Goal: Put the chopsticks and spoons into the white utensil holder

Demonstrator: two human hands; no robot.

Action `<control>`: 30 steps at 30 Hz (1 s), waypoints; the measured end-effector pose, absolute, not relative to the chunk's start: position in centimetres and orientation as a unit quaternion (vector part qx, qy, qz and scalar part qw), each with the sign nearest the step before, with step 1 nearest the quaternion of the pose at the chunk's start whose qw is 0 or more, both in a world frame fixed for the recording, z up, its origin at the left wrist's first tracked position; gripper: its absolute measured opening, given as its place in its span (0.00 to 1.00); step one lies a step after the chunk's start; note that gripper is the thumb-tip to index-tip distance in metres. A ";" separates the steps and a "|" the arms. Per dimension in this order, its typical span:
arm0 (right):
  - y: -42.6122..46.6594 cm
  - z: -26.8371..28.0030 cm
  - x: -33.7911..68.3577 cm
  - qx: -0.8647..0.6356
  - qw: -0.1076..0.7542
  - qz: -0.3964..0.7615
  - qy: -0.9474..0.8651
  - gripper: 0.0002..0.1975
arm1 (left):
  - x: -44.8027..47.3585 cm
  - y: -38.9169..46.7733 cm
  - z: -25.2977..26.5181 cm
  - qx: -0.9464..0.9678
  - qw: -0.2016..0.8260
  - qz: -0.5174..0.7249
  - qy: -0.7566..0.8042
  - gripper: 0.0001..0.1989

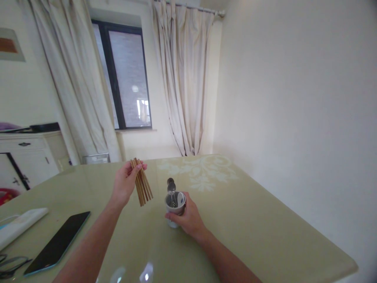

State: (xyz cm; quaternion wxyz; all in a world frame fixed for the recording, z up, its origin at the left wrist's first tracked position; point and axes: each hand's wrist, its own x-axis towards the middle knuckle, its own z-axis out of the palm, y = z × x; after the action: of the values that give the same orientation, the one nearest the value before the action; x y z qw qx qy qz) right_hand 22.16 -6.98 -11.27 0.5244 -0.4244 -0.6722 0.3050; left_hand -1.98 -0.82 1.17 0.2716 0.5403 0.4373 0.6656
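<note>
Brown chopsticks [144, 186] in L hand [127, 179]; R hand [192, 217] grips cup [176, 210] w/ utensils [171, 186].

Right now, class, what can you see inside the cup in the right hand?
Grey, spoon-like utensils rise from the cup, beside a pale shape too unclear to name. Their lowest ends cannot be seen, covered by the cup's near wall.

Soft light falls evenly, glare spots the near tabletop [250, 220], and wide-angle distortion stretches edges.
</note>
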 end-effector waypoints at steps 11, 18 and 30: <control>-6.8 -11.7 22.3 -0.417 0.528 0.308 -0.672 0.32 | -2.1 0.4 -4.9 0.511 0.334 0.624 0.488 0.34; -6.8 -11.6 22.2 -0.421 0.531 0.314 -0.664 0.32 | -5.0 1.7 -5.2 0.496 0.456 0.436 0.597 0.17; -6.9 -11.5 22.2 -0.419 0.528 0.320 -0.666 0.34 | -1.1 2.8 -11.0 0.628 0.279 0.254 0.681 0.09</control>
State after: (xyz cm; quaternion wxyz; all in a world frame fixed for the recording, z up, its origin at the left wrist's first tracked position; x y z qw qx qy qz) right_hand 22.18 -6.89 -11.45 0.5283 -0.4187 -0.6658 0.3199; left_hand -1.07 2.76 -11.01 0.2786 0.6276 0.6810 0.2544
